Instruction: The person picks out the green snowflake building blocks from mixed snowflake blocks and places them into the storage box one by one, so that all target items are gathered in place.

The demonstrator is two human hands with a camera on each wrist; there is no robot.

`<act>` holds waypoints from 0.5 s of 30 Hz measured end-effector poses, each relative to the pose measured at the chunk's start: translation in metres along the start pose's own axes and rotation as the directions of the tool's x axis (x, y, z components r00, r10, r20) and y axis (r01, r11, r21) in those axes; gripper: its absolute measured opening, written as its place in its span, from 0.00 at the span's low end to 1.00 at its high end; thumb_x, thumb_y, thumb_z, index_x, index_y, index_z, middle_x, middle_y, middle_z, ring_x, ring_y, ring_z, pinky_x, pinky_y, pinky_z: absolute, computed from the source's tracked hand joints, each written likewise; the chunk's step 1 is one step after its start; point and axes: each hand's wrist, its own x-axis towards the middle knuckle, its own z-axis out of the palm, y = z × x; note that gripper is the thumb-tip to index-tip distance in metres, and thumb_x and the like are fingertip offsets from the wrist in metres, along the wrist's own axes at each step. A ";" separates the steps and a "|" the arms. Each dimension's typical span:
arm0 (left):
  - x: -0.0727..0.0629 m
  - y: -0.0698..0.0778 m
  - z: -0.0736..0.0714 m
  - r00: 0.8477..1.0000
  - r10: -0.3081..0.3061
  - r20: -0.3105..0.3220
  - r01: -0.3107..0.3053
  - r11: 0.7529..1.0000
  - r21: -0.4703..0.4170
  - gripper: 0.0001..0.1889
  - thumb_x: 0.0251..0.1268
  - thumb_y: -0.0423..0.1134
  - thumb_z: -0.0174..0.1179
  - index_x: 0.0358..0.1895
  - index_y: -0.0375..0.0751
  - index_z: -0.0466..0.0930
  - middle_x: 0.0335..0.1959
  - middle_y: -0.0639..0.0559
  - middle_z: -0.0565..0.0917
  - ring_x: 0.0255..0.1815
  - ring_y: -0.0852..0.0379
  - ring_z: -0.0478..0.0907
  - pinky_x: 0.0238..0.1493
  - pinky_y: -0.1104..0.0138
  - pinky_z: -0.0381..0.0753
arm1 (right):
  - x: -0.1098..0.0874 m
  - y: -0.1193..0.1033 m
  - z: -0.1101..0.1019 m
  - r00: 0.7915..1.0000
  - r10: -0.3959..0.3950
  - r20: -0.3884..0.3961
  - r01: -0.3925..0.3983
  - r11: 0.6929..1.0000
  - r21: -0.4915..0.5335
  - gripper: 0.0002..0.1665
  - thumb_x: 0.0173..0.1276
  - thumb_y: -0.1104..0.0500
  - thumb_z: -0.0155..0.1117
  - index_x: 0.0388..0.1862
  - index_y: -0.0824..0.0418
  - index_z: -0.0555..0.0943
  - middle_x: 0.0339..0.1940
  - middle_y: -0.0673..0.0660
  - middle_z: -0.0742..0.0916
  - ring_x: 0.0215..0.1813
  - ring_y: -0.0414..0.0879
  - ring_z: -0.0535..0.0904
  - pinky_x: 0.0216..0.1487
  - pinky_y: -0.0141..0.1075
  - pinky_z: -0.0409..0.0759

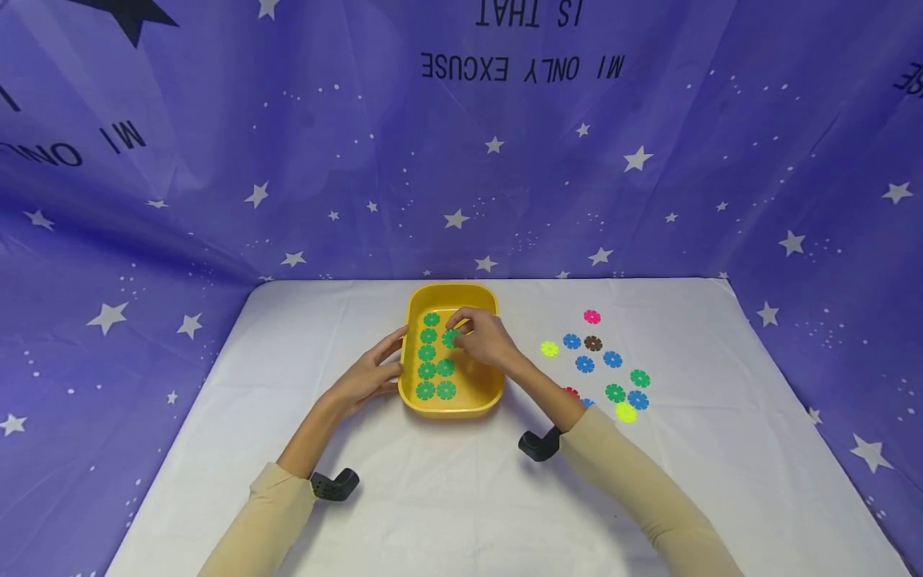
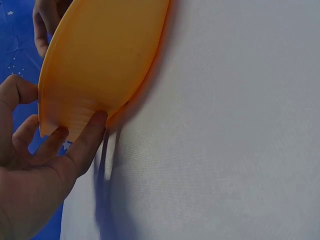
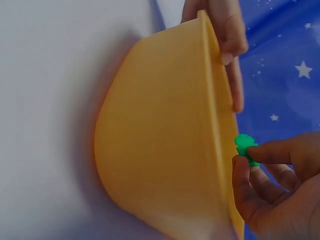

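Note:
A yellow plastic tray (image 1: 453,413) stands near the table's middle. Flat green notched discs (image 1: 427,353) lie inside it in two columns, the left one longer. My right hand (image 1: 486,338) is over the tray and pinches a green notched disc (image 3: 245,144) between thumb and fingertips, above the rim in the right wrist view. On the tray's left side, my left hand (image 1: 364,378) touches the outer wall with spread fingers (image 2: 89,137). The left wrist view shows these fingertips against the yellow wall, with nothing gripped.
Right of the tray lie loose notched discs: blue (image 1: 585,364), green (image 1: 639,377), yellow (image 1: 550,349), pink (image 1: 592,316) and brown (image 1: 593,343). My right forearm partly covers a red one (image 1: 572,392). A white cloth (image 1: 303,320) covers the table, with a purple starred curtain (image 1: 404,160) behind.

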 end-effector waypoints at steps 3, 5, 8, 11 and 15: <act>0.001 0.000 0.000 1.000 0.006 0.003 -0.006 1.000 -0.009 0.41 0.68 0.28 0.52 0.82 0.53 0.48 0.81 0.44 0.47 0.66 0.36 0.70 0.58 0.54 0.80 | 0.009 0.004 0.009 1.000 -0.014 0.003 0.014 0.999 -0.050 0.11 0.63 0.71 0.65 0.42 0.59 0.85 0.35 0.54 0.86 0.37 0.45 0.81 0.35 0.33 0.80; 0.001 0.000 -0.001 1.000 0.009 0.007 -0.009 1.000 -0.005 0.41 0.68 0.28 0.52 0.82 0.53 0.48 0.81 0.44 0.46 0.66 0.35 0.69 0.58 0.54 0.80 | 0.014 0.008 0.014 1.000 0.002 0.008 -0.002 0.996 -0.085 0.12 0.63 0.71 0.63 0.43 0.60 0.85 0.33 0.53 0.86 0.36 0.45 0.80 0.35 0.32 0.78; 0.000 0.000 0.000 1.000 0.005 0.005 -0.005 1.000 0.003 0.41 0.67 0.29 0.52 0.82 0.54 0.48 0.81 0.44 0.47 0.67 0.36 0.69 0.57 0.55 0.80 | 0.020 0.015 0.021 0.999 0.042 0.017 -0.040 0.993 -0.107 0.16 0.61 0.73 0.60 0.44 0.60 0.85 0.32 0.52 0.85 0.34 0.45 0.78 0.33 0.32 0.76; -0.001 0.001 0.001 1.000 0.001 0.002 -0.001 1.000 0.011 0.42 0.67 0.30 0.53 0.82 0.54 0.48 0.81 0.44 0.47 0.67 0.36 0.69 0.57 0.56 0.81 | 0.022 0.017 0.024 0.998 0.062 0.021 -0.059 0.992 -0.108 0.18 0.59 0.74 0.58 0.45 0.61 0.85 0.31 0.53 0.84 0.33 0.46 0.77 0.31 0.32 0.74; -0.001 0.001 0.001 1.000 -0.004 -0.006 0.004 1.000 0.015 0.42 0.66 0.30 0.53 0.82 0.54 0.48 0.81 0.44 0.47 0.66 0.37 0.70 0.57 0.56 0.81 | 0.025 0.020 0.028 0.998 0.062 0.019 -0.060 0.991 -0.120 0.18 0.59 0.74 0.58 0.45 0.62 0.85 0.31 0.53 0.84 0.32 0.45 0.77 0.30 0.31 0.74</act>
